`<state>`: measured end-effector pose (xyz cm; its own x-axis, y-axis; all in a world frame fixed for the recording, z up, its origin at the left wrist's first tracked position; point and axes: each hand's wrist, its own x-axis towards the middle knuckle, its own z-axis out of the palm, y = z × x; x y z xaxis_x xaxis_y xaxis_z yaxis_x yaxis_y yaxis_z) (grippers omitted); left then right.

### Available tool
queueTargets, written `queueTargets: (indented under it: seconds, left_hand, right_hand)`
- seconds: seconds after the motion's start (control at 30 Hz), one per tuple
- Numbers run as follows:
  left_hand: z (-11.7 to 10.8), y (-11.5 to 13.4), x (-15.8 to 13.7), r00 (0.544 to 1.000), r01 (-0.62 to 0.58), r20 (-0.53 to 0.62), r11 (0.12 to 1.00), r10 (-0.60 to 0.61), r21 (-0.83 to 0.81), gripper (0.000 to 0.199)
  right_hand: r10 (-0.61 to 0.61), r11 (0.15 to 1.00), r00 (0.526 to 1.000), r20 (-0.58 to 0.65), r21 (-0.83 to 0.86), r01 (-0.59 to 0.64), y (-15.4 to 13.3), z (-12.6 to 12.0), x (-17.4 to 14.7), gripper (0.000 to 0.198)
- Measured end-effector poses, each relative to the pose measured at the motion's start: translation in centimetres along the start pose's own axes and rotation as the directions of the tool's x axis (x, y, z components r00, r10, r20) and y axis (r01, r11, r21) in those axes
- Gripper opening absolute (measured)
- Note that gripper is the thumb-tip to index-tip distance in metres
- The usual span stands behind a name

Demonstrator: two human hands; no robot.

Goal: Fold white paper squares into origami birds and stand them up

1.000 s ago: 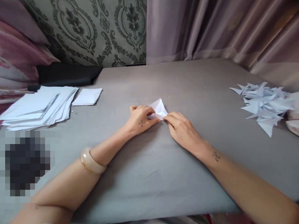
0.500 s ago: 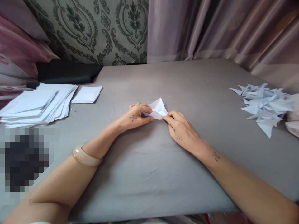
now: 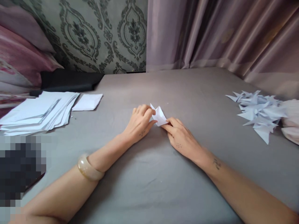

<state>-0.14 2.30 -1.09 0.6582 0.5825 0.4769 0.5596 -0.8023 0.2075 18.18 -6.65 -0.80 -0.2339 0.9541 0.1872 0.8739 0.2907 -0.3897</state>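
Note:
A small white folded paper (image 3: 160, 116) stands partly raised at the middle of the grey-covered surface, its points sticking up. At its left edge, my left hand (image 3: 141, 121) has a bent forefinger and thumb on either side of the fold, with the other fingers curled. My right hand (image 3: 179, 132) pinches the paper's lower right corner between thumb and fingers, low against the cloth. Parts of the paper are covered by the fingertips.
On the left lie a stack of white sheets (image 3: 44, 109) and a smaller pile of white paper squares (image 3: 87, 102). A heap of pointed folded paper pieces (image 3: 259, 109) is at the right. Behind the sheets sits a black folded cloth (image 3: 70, 80). Curtains hang at the back.
My left hand has lifted and turned upward at the paper's left side. The paper has gone from a wider, flatter shape to a narrower one with upright points. My right hand keeps its corner.

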Motion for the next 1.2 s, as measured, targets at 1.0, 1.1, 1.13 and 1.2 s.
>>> queueTargets:
  seconds: [1.0, 1.1, 1.13, 1.2]
  left_hand:
    - [-0.8, 0.5, -0.3, 0.899, -0.261, 0.33, 0.958, 0.287, -0.122, 0.043]
    - [-0.7, 0.5, -0.1, 0.893, -0.265, 0.352, 0.959, 0.282, -0.097, 0.044]
    - [-0.6, 0.5, 0.0, 0.889, -0.267, 0.362, 0.96, 0.28, -0.086, 0.044]
    - [-0.6, 0.7, 0.3, 0.882, -0.277, 0.381, 0.959, 0.278, -0.061, 0.045]
  right_hand:
    - [0.044, 0.994, 0.972, 0.233, 0.089, -0.066, 3.3, -5.1, -0.6, 0.036]
    - [0.049, 0.994, 0.969, 0.243, 0.085, -0.072, 3.2, -5.1, -0.6, 0.037]
    - [0.052, 0.994, 0.967, 0.248, 0.083, -0.075, 3.2, -5.1, -0.6, 0.036]
    - [0.057, 0.993, 0.964, 0.261, 0.083, -0.081, 3.3, -5.1, -0.6, 0.036]
